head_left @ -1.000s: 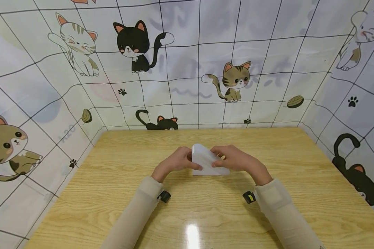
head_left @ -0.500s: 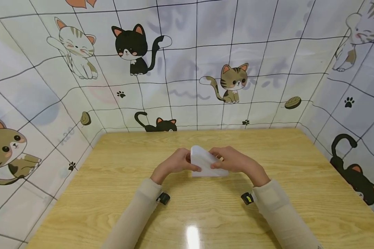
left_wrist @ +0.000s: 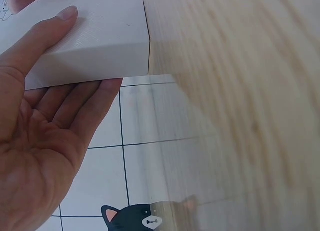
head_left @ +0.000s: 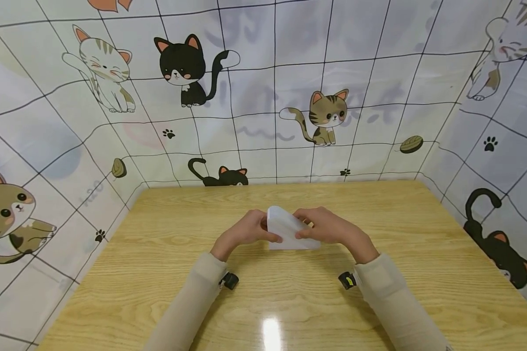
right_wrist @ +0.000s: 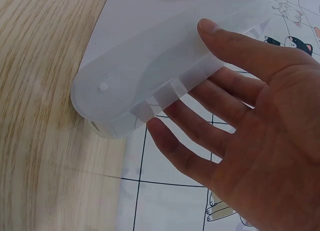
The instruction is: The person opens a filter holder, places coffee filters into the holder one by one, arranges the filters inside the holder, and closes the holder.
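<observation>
A white plastic case point(head_left: 284, 223) stands on the wooden table, its upper right edge slanting down. My left hand point(head_left: 247, 228) grips its left side, with the thumb on the near face and the fingers behind. On the slanted side, my right hand point(head_left: 331, 226) holds it between thumb and fingers. The right wrist view shows a translucent strip with a rounded end point(right_wrist: 145, 73) along that slanted side, under the right thumb. Flat white face and thick edge of the case point(left_wrist: 110, 36) show in the left wrist view. The far face is hidden from the head view.
The wood-grain table point(head_left: 193, 214) spreads out around both arms. A white cloth with a grid and cartoon cats point(head_left: 254, 92) hangs behind it and along both sides. Light glares off the tabletop point(head_left: 271, 331) near the front.
The head view has shifted slightly. Both hands keep the same hold on the white plastic case, which shows no clear movement on the table.
</observation>
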A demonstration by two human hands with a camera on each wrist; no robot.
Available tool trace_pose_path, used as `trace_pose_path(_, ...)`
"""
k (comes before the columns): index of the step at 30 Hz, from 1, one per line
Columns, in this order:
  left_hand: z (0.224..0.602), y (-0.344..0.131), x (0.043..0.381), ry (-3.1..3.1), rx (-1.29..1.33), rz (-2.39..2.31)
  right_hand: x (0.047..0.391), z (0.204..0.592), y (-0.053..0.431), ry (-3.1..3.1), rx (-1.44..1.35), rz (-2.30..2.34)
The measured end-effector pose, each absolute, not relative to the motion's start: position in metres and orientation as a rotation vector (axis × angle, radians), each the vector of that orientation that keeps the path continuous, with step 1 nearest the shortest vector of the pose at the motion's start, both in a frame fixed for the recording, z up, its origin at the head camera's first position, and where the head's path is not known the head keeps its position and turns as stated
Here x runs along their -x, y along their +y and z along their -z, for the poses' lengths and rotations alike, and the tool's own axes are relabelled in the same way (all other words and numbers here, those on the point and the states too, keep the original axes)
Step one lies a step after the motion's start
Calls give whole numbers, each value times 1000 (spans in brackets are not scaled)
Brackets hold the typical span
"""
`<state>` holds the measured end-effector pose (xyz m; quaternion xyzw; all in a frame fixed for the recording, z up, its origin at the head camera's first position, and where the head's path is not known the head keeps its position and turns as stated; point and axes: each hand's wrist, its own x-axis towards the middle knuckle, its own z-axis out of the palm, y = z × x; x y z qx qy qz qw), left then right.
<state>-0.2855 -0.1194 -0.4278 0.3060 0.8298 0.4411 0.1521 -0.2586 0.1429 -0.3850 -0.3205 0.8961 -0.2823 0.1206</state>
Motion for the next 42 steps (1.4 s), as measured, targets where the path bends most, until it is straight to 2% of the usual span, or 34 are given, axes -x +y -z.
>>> trace_pose_path(32, 429, -123, 285, 2357, -866, -1256, 258, 387, 140, 2642, 955, 793)
trace_pose_path(42, 420, -136, 291, 2351, -853, -1089, 256, 375, 162, 2543, 774, 708)
